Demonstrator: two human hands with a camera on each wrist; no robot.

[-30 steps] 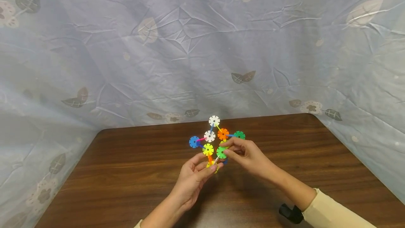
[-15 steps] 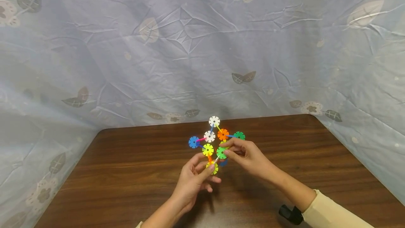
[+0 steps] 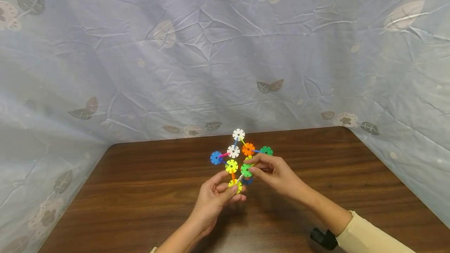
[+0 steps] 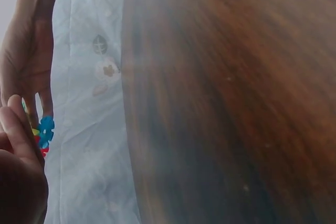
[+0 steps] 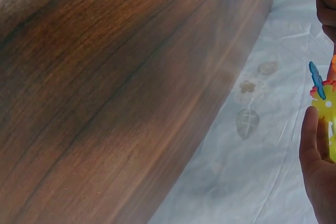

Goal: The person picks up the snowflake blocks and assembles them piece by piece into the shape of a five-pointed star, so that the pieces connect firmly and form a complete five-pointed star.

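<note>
Both hands hold up a star-like build of notched plastic discs joined by short coloured sticks. My left hand (image 3: 214,198) pinches the bottom yellow disc (image 3: 233,185), thumb in front. My right hand (image 3: 275,171) pinches the light green disc (image 3: 247,170), which a white stick (image 3: 240,178) links to the bottom one. Around them are a white top disc (image 3: 238,134), an orange disc (image 3: 248,149), a dark green disc (image 3: 266,150) and a blue disc (image 3: 216,158). In the left wrist view, a blue disc (image 4: 46,129) shows beyond the fingers. Fingers hide part of the build.
A brown wooden table (image 3: 147,190) lies under the hands. Pale floral cloth (image 3: 211,69) hangs behind it and along both sides. A black object (image 3: 322,238) sits by the right sleeve (image 3: 369,231).
The left hand's lower fingers stretched out below the bottom disc, then drew back up behind it. The build and the right hand have hardly moved.
</note>
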